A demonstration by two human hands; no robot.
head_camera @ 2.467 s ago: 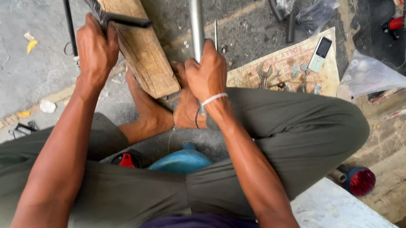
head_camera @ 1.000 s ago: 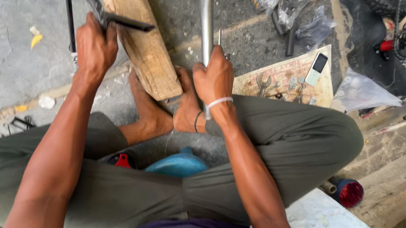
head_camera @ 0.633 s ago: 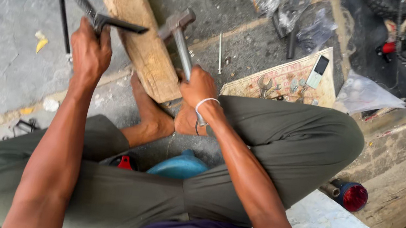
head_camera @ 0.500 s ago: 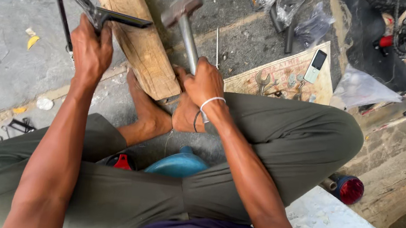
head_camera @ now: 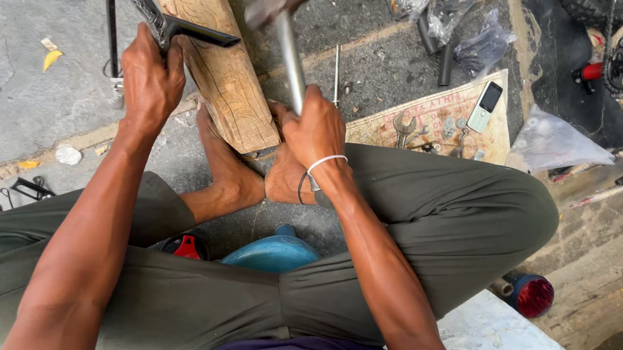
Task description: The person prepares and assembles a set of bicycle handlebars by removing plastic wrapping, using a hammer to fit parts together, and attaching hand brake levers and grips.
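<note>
A hammer is gripped by its metal handle in the closed right hand, its blurred head raised above a wooden block. A black metal frame lying across the block is clasped firmly by the left hand. The block rests on the concrete floor, its near end against the person's bare feet.

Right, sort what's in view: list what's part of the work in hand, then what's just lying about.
In use:
- hammer, raised in the right hand
- black metal frame, gripped by the left hand
- wooden plank under the frame

Lying about:
- mobile phone
- spanner on the printed sheet
- plastic bags
- red lamp
</note>
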